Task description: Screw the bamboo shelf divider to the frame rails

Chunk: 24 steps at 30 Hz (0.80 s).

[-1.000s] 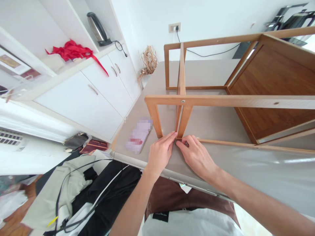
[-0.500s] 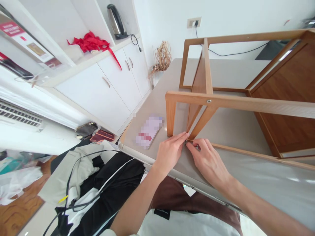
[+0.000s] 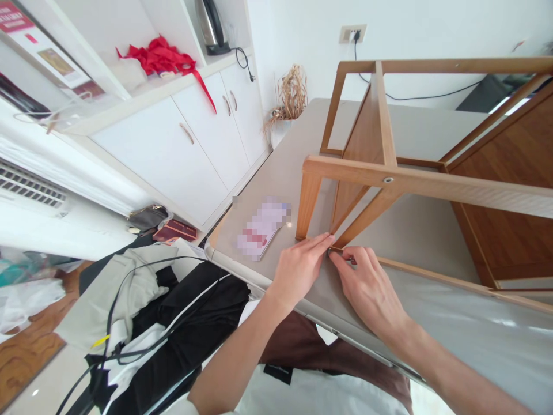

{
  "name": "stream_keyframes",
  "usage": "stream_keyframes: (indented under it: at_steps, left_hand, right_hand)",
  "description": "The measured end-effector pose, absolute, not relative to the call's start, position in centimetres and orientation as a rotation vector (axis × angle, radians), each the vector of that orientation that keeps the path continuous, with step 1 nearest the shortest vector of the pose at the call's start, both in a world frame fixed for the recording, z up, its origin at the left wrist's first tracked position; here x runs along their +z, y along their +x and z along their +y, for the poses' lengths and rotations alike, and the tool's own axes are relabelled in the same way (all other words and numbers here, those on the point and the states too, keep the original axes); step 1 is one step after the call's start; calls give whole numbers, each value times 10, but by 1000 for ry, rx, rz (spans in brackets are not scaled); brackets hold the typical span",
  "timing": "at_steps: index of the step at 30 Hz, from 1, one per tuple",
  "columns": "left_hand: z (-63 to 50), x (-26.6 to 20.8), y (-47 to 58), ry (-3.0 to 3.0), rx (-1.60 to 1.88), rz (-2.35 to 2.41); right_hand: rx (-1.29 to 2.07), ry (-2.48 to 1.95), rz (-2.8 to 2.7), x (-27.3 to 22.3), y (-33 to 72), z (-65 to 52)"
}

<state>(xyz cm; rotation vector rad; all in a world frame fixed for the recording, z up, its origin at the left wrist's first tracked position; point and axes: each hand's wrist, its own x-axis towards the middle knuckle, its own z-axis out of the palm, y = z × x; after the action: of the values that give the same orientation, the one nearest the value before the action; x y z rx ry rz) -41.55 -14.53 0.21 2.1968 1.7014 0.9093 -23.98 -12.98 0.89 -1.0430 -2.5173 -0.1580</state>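
Observation:
A brown wooden shelf frame [image 3: 349, 170] lies on the table, with a wooden panel [image 3: 360, 138] between its side rails. My left hand [image 3: 298, 271] rests at the panel's lower corner, its fingers stretched out and held together, the fingertips touching the wood. Close beside it, my right hand [image 3: 367, 285] is closed in a pinch at the lower rail [image 3: 432, 279]. A small metallic glint shows at its fingertips, but what it holds is mostly hidden. A bolt head [image 3: 387, 180] sits in the upper rail.
A phone [image 3: 264, 227], blurred over, lies left of my hands on the grey table [image 3: 298, 167]. Clothes [image 3: 190, 305] and cables are heaped below its left edge. Behind stand white cabinets [image 3: 164, 150] with a kettle [image 3: 211, 29] and red ribbon [image 3: 159, 57], and a dried plant [image 3: 291, 95].
The view has shifted slightly, and the frame appears a little further right. Both hands stay at the same corner; the fingers of my right hand have turned slightly.

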Motion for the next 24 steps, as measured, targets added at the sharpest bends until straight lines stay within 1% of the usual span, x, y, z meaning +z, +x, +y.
stream_keyframes:
  at_steps: [4, 24]
  left_hand:
    - [-146, 2, -416, 2183, 897, 1712]
    - [-145, 2, -415, 2204, 907, 1707]
  right_hand:
    - [-195, -1041, -2545, 8, -240, -130]
    - [-116, -1045, -2509, 6, -239, -131]
